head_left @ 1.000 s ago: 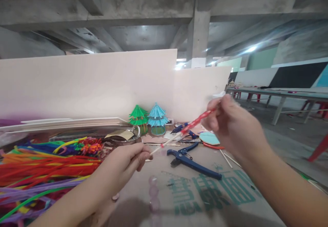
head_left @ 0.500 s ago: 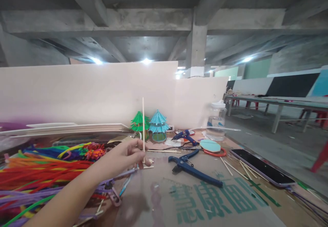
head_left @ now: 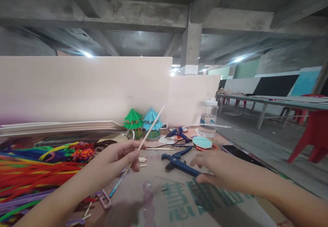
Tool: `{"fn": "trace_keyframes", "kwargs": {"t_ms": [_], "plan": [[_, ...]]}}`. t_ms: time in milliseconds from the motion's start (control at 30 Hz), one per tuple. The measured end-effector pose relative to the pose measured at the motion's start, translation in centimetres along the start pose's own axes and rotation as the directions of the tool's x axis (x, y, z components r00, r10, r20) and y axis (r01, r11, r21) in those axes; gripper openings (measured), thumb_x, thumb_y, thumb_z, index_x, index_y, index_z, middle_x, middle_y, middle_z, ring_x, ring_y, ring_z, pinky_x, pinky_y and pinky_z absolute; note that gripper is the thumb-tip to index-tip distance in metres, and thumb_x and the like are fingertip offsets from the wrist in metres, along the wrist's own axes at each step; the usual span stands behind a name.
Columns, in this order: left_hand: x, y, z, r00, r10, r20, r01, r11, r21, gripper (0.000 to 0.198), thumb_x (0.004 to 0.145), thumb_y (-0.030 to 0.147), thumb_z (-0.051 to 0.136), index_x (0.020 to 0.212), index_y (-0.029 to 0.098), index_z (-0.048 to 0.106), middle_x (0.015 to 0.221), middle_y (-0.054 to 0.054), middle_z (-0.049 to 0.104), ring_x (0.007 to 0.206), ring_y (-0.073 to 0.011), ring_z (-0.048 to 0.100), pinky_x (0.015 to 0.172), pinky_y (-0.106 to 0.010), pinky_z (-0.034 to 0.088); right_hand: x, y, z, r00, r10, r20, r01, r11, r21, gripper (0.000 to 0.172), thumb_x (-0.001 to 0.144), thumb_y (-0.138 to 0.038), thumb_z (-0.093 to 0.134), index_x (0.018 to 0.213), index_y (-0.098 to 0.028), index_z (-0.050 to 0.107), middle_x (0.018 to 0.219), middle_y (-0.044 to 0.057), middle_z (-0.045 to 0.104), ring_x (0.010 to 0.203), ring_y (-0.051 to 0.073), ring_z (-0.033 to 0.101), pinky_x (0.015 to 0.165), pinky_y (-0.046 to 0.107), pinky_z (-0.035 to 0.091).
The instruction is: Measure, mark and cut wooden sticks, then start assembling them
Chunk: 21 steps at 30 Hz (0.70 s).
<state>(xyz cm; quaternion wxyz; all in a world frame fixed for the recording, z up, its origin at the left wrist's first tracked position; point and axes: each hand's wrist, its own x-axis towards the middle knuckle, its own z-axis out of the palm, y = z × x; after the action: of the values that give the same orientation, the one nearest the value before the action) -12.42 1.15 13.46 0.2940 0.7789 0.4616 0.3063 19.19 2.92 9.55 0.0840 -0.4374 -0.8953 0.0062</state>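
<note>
left hand (head_left: 116, 160): fingers pinching wooden stick (head_left: 151, 128), tilted up, just left of blue cutter (head_left: 176, 163)
right hand (head_left: 217, 171): fingers spread loose, over blue cutter handle
risk: thin stick could snap if squeezed harder

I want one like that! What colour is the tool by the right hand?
Dark blue. The cutting tool lies by the right hand, clearest in the head view.

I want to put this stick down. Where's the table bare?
Bare: the printed cardboard at the front, between the left hand holding the stick and the right hand, nearer than the blue cutter. Crowded: the pipe cleaners on the left, and the glue gun, bottle and small models at the back.
</note>
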Motion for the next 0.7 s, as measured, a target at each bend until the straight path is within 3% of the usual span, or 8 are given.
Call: {"fn": "trace_keyframes", "kwargs": {"t_ms": [100,167,333,467,567,700], "plan": [[0.0,0.0,0.4,0.999,0.015,-0.030,-0.018,0.994,-0.103,0.028,0.086,0.044,0.052,0.100,0.020,0.056,0.076,-0.001,0.068,0.073,-0.0165,0.064,0.071,-0.029,0.051,4.5,0.6,0.7,0.998,-0.007,0.061,0.010,0.999,-0.040,0.075,0.065,-0.036,0.084,0.133,-0.019,0.058,0.135,0.019,0.058,0.118,0.038,0.058,0.094,0.047,0.049],[0.1,-0.1,0.8,0.998,0.035,-0.054,-0.044,0.984,-0.170,0.025,0.085,0.044,0.051,0.092,0.020,0.053,0.078,-0.003,0.067,0.071,-0.0166,0.064,0.069,-0.030,0.052,6.0,1.9,2.3,0.996,-0.022,0.084,0.021,1.000,0.006,0.099,0.054,-0.036,0.089,0.142,-0.017,0.049,0.144,0.022,0.048,0.129,0.042,0.048,0.100,0.052,0.044],[0.0,-0.3,1.3,0.996,-0.025,-0.088,0.012,0.989,-0.146,0.019,0.085,0.039,0.042,0.094,0.022,0.046,0.070,0.001,0.063,0.065,-0.0163,0.060,0.064,-0.030,0.049,6.7,3.8,4.7,0.976,-0.035,0.216,0.019,0.997,0.078,0.095,0.061,-0.041,0.083,0.145,-0.019,0.045,0.150,0.020,0.039,0.132,0.042,0.044,0.106,0.055,0.038],[-0.3,-0.2,1.4,0.997,-0.015,-0.076,0.012,0.999,-0.035,0.015,0.087,0.035,0.037,0.090,0.023,0.047,0.071,0.002,0.062,0.068,-0.0157,0.059,0.069,-0.030,0.047,6.6,4.0,4.6,0.971,0.004,0.237,-0.024,0.997,0.079,0.094,0.066,-0.045,0.077,0.148,-0.020,0.038,0.152,0.019,0.037,0.136,0.041,0.039,0.109,0.054,0.033],[-0.3,-0.2,1.4,0.996,-0.014,-0.090,0.018,0.999,0.042,0.023,0.089,0.039,0.035,0.083,0.023,0.049,0.069,0.002,0.061,0.068,-0.0162,0.059,0.068,-0.029,0.045,6.7,4.4,4.7,0.967,0.042,0.250,-0.063,0.995,0.077,0.101,0.065,-0.048,0.075,0.151,-0.017,0.032,0.151,0.022,0.037,0.136,0.042,0.036,0.109,0.055,0.031],[-0.1,-0.4,1.5,0.993,0.013,-0.114,0.003,0.990,0.141,0.037,0.092,0.049,0.032,0.076,0.022,0.052,0.066,0.000,0.060,0.065,-0.0168,0.058,0.065,-0.028,0.042,6.9,4.4,4.9,0.982,0.039,0.187,-0.051,0.997,0.056,0.098,0.066,-0.051,0.072,0.150,-0.019,0.034,0.138,0.021,0.048,0.128,0.040,0.044,0.104,0.052,0.036]]}}
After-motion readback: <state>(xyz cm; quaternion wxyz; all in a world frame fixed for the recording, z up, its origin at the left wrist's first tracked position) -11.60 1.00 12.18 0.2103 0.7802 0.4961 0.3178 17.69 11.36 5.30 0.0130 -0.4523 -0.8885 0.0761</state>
